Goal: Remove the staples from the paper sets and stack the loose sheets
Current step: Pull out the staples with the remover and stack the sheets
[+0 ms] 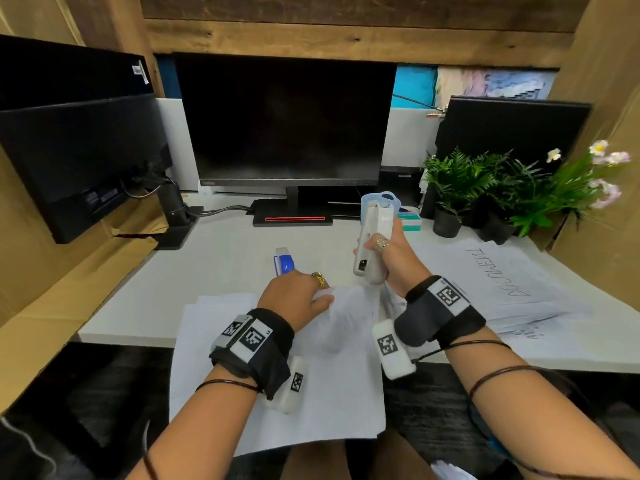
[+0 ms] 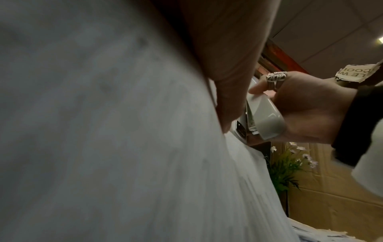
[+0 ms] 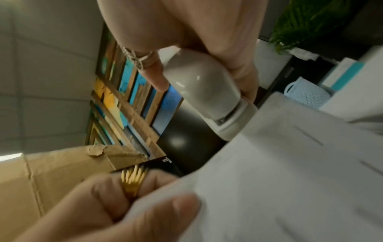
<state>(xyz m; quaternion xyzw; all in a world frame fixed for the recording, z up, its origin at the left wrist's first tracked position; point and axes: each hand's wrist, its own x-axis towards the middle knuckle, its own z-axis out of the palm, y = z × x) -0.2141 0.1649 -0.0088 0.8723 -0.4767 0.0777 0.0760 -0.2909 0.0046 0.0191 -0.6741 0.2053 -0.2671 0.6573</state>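
Note:
A white paper set [image 1: 332,368] hangs over the desk's front edge. My left hand [image 1: 301,296] pinches its top edge between thumb and fingers, as the right wrist view shows at the paper set [image 3: 279,180] and left hand [image 3: 145,201]. My right hand [image 1: 388,258] grips a white stapler-like tool [image 1: 372,242], tilted with its lower end just above the paper's top right corner. In the left wrist view the tool [image 2: 263,117] sits in the right hand [image 2: 306,111] beside the paper set [image 2: 124,147]. A pile of loose sheets [image 1: 512,282] lies at the right.
A blue and white stapler [image 1: 284,260] lies on the desk [image 1: 214,268] beyond my left hand. A dark monitor [image 1: 287,123] stands behind, a second monitor [image 1: 83,161] at the left. Potted plants [image 1: 485,188], a light blue basket [image 1: 381,199] and sticky notes [image 1: 410,221] stand at the back right.

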